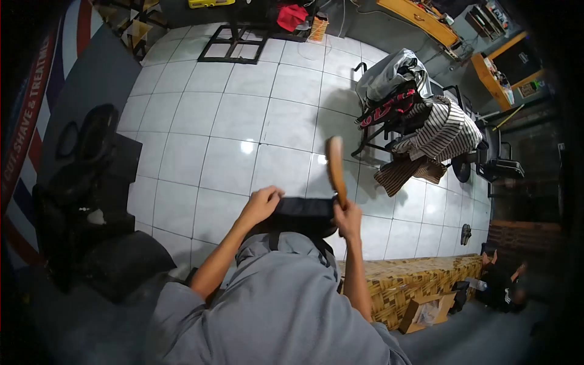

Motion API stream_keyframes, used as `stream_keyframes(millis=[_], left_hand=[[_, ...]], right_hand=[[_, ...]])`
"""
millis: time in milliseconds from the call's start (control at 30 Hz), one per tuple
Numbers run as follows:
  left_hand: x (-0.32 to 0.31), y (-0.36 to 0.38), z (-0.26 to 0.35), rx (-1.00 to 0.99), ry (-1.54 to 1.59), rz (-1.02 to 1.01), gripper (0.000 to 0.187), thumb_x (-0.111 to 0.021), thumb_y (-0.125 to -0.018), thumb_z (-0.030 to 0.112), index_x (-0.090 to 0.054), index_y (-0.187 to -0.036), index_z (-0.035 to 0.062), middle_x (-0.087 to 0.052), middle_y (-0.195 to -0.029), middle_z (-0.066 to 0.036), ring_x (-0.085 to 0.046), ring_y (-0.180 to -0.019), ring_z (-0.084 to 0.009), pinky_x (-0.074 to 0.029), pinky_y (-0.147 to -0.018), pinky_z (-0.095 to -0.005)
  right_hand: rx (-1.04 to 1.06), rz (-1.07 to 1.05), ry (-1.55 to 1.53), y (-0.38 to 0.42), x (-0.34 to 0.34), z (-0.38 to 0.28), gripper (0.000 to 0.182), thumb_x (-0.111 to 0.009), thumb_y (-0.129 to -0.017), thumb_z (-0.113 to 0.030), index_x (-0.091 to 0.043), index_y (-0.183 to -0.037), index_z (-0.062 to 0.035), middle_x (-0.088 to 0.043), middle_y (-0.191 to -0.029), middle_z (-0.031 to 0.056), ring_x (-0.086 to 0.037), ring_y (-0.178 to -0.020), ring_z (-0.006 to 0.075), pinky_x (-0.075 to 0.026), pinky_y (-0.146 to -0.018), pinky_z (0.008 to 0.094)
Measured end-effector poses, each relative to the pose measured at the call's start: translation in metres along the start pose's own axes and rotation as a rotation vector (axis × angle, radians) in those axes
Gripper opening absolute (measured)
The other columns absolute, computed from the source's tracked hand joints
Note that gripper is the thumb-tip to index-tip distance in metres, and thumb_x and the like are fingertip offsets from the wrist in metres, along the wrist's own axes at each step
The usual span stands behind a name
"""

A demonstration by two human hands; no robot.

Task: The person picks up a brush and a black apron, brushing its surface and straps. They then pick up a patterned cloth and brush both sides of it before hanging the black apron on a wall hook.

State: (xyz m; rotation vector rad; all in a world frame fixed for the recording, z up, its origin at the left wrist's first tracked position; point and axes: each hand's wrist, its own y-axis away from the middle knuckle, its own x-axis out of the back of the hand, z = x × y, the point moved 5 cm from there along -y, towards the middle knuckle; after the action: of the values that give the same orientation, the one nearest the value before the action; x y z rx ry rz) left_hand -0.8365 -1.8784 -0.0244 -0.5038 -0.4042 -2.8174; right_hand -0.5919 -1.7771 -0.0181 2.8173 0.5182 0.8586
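My right hand [347,220] is closed around the handle of a long wooden brush [336,167], which points up and away from me. Dark bristles seem to line its left side. In front of my waist is a black bag [304,208], with its right end right beside my right hand. At the bag's upper left corner, the fingers of my left hand [261,204] are curled and appear to grip its edge. What the bag holds is hidden.
Striped cloths [447,128] and a silver cover [398,76] hang over a chair at right. A black barber chair [91,213] stands at left. Behind me on the right are a woven-pattern bench [389,286], an open cardboard box [423,313] and a seated person [502,283].
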Motion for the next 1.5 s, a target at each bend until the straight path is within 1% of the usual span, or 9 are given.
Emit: stream_keyframes(millis=[300,400,433,500,600,800,1167,1400,1500], left_hand=[[0.023,0.061,0.140,-0.934,-0.151,0.541,0.029,-0.050,-0.084,-0.002,-0.056,-0.113,-0.0037,-0.065,-0.102,-0.013,-0.064,-0.076,-0.0253,-0.051,-0.068,-0.0328],[-0.013,0.030,0.066,-0.288,-0.226,0.140,0.034,-0.056,-0.086,0.008,-0.055,-0.119,-0.0011,-0.064,-0.095,-0.024,-0.064,-0.074,-0.0319,-0.049,-0.062,-0.0346],[-0.030,0.016,0.021,-0.279,-0.202,0.114,0.031,-0.051,-0.091,0.020,-0.057,-0.115,0.0010,-0.061,-0.080,-0.027,-0.061,-0.073,-0.0403,-0.048,-0.063,-0.0450],[-0.034,0.021,-0.044,0.035,-0.503,-0.190,0.053,-0.051,-0.089,0.046,-0.064,-0.077,-0.0047,-0.060,-0.068,-0.024,-0.060,-0.066,-0.0428,-0.047,-0.059,-0.0461],[-0.019,0.030,-0.043,0.366,-0.425,-0.329,0.065,-0.058,-0.080,0.057,-0.063,-0.067,-0.0058,-0.060,-0.066,-0.025,-0.060,-0.063,-0.0410,-0.047,-0.058,-0.0435],[-0.027,0.028,-0.019,0.114,-0.307,-0.174,0.067,-0.073,-0.062,0.061,-0.057,-0.064,-0.0038,-0.058,-0.069,-0.023,-0.058,-0.065,-0.0369,-0.046,-0.058,-0.0404],[-0.035,-0.014,0.109,-0.527,-0.169,0.082,0.020,-0.071,-0.063,0.004,-0.052,-0.069,0.0028,-0.047,-0.067,-0.011,-0.050,-0.060,-0.0290,-0.039,-0.053,-0.0371],[-0.003,-0.023,0.199,-0.684,-0.081,0.196,0.023,-0.069,-0.075,0.000,-0.049,-0.064,-0.0004,-0.041,-0.059,-0.004,-0.038,-0.052,-0.0122,-0.029,-0.047,-0.0257],[0.008,-0.016,0.235,-0.836,-0.045,0.247,0.023,-0.072,-0.071,0.000,-0.050,-0.065,0.0011,-0.047,-0.059,-0.006,-0.043,-0.051,-0.0170,-0.034,-0.044,-0.0271]], right_hand=[[0.556,0.662,-0.194,0.049,0.061,-0.086,0.026,-0.043,-0.091,-0.006,-0.060,-0.106,0.0060,-0.063,-0.097,0.0112,-0.057,-0.082,0.0167,-0.044,-0.079,0.0271],[0.195,0.411,0.123,0.038,0.025,-0.054,0.033,-0.056,-0.073,0.004,-0.064,-0.104,-0.0042,-0.064,-0.086,0.0150,-0.062,-0.072,0.0274,-0.048,-0.066,0.0320],[0.414,0.352,0.014,0.027,0.002,-0.012,0.026,-0.057,-0.074,-0.003,-0.064,-0.100,-0.0019,-0.063,-0.084,0.0197,-0.061,-0.074,0.0367,-0.048,-0.064,0.0397],[-0.095,0.016,0.158,0.029,-0.029,0.053,0.026,-0.057,-0.076,-0.021,-0.064,-0.087,0.0017,-0.061,-0.079,0.0268,-0.061,-0.077,0.0418,-0.048,-0.070,0.0467],[-0.185,-0.350,0.270,0.045,-0.044,0.088,0.032,-0.061,-0.073,-0.026,-0.064,-0.084,0.0035,-0.061,-0.075,0.0273,-0.062,-0.076,0.0406,-0.049,-0.072,0.0439],[-0.180,-0.074,-0.064,0.027,-0.024,0.049,0.026,-0.062,-0.081,-0.021,-0.063,-0.085,0.0048,-0.060,-0.059,0.0114,-0.058,-0.046,0.0168,-0.046,-0.047,0.0309],[-0.054,0.117,-0.481,-0.015,0.073,-0.039,0.013,-0.053,-0.079,-0.008,-0.060,-0.088,-0.0001,-0.042,-0.055,-0.0044,-0.035,-0.034,0.0060,-0.024,-0.029,0.0251],[0.019,0.375,-0.707,-0.032,0.066,0.008,0.032,-0.046,-0.084,-0.004,-0.057,-0.112,0.0052,-0.061,-0.111,0.0117,-0.055,-0.108,0.0187,-0.044,-0.089,0.0293],[-0.205,0.231,-1.183,-0.051,0.014,0.056,0.036,-0.047,-0.084,-0.003,-0.053,-0.118,0.0051,-0.059,-0.108,0.0058,-0.058,-0.081,0.0153,-0.047,-0.079,0.0253]])
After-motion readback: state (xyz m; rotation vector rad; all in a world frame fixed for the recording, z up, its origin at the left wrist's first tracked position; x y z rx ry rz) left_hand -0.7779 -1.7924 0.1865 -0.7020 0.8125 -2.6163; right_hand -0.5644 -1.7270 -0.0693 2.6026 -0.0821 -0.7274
